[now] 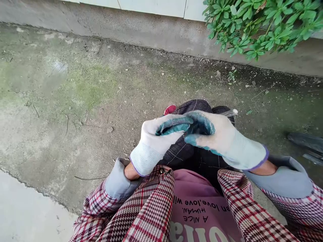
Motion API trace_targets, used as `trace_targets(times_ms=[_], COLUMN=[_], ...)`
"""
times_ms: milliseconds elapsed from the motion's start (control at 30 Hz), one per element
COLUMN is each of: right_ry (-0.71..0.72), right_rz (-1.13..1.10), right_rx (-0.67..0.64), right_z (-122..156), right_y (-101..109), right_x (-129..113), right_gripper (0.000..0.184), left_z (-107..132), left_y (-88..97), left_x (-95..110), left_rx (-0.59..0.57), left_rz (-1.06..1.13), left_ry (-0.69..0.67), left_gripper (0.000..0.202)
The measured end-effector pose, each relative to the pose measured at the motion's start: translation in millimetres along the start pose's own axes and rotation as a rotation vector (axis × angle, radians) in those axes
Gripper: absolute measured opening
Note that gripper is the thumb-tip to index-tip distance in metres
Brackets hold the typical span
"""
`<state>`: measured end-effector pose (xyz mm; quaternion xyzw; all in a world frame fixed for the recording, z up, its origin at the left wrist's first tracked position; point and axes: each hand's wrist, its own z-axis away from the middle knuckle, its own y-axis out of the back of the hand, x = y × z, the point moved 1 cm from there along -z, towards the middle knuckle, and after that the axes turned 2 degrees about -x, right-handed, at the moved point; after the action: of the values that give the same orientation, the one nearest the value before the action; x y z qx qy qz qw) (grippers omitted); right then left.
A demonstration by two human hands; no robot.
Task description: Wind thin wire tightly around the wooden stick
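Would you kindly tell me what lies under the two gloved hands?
Under the left hand and right hand are dark checked trousers and a red shoe tip; the rest of the shoe is covered.

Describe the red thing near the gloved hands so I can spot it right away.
Start at the leafy green plant against the wall at top right, then drop to the two gloved hands, left hand and right hand, meeting mid-frame. Just above the left glove's knuckles, a small red shoe tip pokes out beside the dark checked trouser leg. It is the only bright red spot on the grey, mossy ground.

hands [186, 137]: white-teal gloves | grey cuffs | red plaid jacket | pink shirt
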<state>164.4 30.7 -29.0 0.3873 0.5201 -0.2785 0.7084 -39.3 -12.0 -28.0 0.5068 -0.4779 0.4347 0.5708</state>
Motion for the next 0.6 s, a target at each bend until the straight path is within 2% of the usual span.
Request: trace_targets(times_ms=[100, 133, 233, 267, 300, 433, 500, 600], right_ry=[0.046, 0.036, -0.018, -0.047, -0.072, -0.107, -0.092, -0.053], right_rz=[0.207, 0.199, 0.057, -0.007, -0.066, -0.193, -0.179, -0.073], right_rx=[0.052, 0.130, 0.470, 0.491, 0.458, 0.175, 0.149, 0.198], right_z=[5.5, 9.0, 21.4, 24.1, 25.2, 18.0, 12.5, 8.3], right_y=[16.0, 21.7, 32.6, 32.0, 29.5, 11.4, 5.7, 3.7], right_x=[-8.1, -14.1, -36.3, -42.5, -47.2, -49.4, -44.8, -38.6], right_gripper=[0.039, 0.036, 0.027, 0.028, 0.030, 0.040, 0.040, 0.041], left_z=[-2.8, -3.0, -2.0, -1.4, -0.8, 0.6, 0.8, 0.9], left_y=[-1.5, -1.6, -0.4, 0.2, 0.8, 2.7, 3.4, 4.2], left_x=[0.6, -0.2, -4.7, -6.3, -7.8, -11.7, -12.2, -11.0], left_rx=[-0.007, -0.003, 0.029, 0.035, 0.039, 0.064, 0.071, 0.063], left_rz=[0.093, 0.103, 0.062, 0.024, -0.021, -0.191, -0.222, -0.249], left_ry=[0.086, 0.094, 0.071, 0.049, 0.020, -0.071, -0.101, -0.155], left_gripper=[0.018, 0.018, 0.018, 0.018, 0.018, 0.017, 0.017, 0.017])
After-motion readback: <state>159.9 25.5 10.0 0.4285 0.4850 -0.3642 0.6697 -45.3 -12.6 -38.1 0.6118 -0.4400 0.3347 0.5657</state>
